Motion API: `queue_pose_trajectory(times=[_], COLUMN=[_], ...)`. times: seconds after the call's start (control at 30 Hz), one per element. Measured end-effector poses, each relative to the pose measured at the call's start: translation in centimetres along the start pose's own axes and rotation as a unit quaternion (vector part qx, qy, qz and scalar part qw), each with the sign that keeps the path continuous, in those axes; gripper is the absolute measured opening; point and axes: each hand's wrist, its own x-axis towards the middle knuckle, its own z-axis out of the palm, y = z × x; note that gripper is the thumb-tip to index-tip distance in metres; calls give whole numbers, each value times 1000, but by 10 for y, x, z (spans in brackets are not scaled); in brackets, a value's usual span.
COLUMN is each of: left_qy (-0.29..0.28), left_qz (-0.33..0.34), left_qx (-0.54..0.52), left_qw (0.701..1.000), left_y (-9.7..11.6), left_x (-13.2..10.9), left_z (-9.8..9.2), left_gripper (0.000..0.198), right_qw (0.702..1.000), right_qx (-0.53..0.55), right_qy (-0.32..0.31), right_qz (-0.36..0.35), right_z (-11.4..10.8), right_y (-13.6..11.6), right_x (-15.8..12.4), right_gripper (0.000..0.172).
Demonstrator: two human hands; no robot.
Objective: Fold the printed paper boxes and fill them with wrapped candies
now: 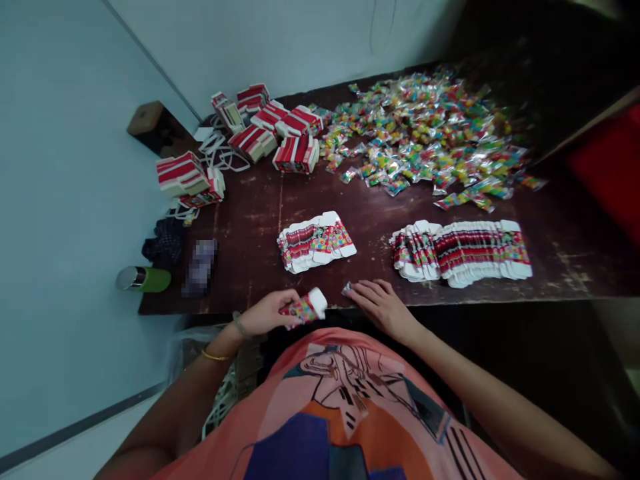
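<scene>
I see my left hand (267, 313) low at the near edge of the table (575, 253). Its fingers and thumb are closed in a pinch around a small carton (306, 308), which lies sideways with its white end pointing toward 3 o'clock. The carton sits just over the table edge, above my orange shirt (350, 413).

My right hand (384, 308) lies palm down on the table edge just beside it at 3 o'clock. Its fingers are stretched out and close together, pointing toward 9 o'clock. Their tips touch a small wrapped packet (347, 289), though I cannot tell whether they grip it.

At 12 o'clock from the carton lies a short fan of flat printed cartons (317, 242). A longer row of flat cartons (465, 253) runs at 2 o'clock. Further off, at 1 o'clock, a wide heap of coloured candy packets (425, 133) covers the far side of the table. Red and white bundles (270, 127) are clustered at 11 o'clock. At 9 o'clock, by the table's left edge, a green bottle (145, 279) lies on its side with a dark cloth (163, 243) just beyond it.
</scene>
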Motion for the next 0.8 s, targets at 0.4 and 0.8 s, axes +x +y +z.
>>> queue_pose_trajectory(times=[0.4,0.8], left_qy=[33,57], left_qz=[80,80], left_qx=[-105,-172], left_qw=[991,980], left_y=[5,8], left_x=[50,59], left_z=[83,77], left_gripper=[41,57], right_qw=[985,705], right_qx=[128,643], right_qy=[84,87], right_qz=[83,287], right_z=[-67,-21], right_y=[-39,-40], right_x=[39,37], right_gripper=[15,28])
